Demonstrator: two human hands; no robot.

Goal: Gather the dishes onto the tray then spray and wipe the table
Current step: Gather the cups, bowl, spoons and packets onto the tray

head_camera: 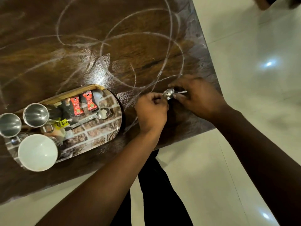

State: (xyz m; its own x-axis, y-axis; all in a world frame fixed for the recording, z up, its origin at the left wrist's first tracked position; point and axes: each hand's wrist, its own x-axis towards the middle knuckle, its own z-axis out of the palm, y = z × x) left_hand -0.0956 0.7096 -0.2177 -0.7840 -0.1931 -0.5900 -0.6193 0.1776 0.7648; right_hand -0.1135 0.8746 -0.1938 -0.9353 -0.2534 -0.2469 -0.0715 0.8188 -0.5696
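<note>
Spoon (168, 93): steel, held between your two hands over the worktop (130, 46), near its right-hand corner on your side. The bowl points to your left and the handle runs to your right.

Your right hand (198, 98) takes the handle. Its grip is closed, thumb and fingers pinching the handle, most of which is hidden beneath them. Your left hand (151, 110) meets the bowl of the spoon with curled fingers. Whether that grip is clamped on the bowl or only touches its rim, you cannot tell.

Tray (65, 95): oval, printed with a brick pattern and edged with a wooden rim on the far side. It lies flat on the worktop to the left of your hands, apart from the spoon.

On the tray:
- Two steel cups (36, 115) (10, 124) stand upright side by side at the left end.
- A white bowl (38, 152) sits mouth up just beside them, on the side nearest you.
- Two red sachets (76, 106) (89, 101) lie next to each other by the far rim.
- A second spoon (104, 113) lies just below the sachets, its bowl toward the right end of the tray.
- A yellow price sticker (61, 123) shows between the nearer cup and that spoon's handle.

Worktop surface: dark wood grain, crossed by pale looping streaks (169, 38) that overlap in wide arcs beyond your hands.

Floor (244, 79): pale glossy tiles, with bright reflected spots to your right.
</note>
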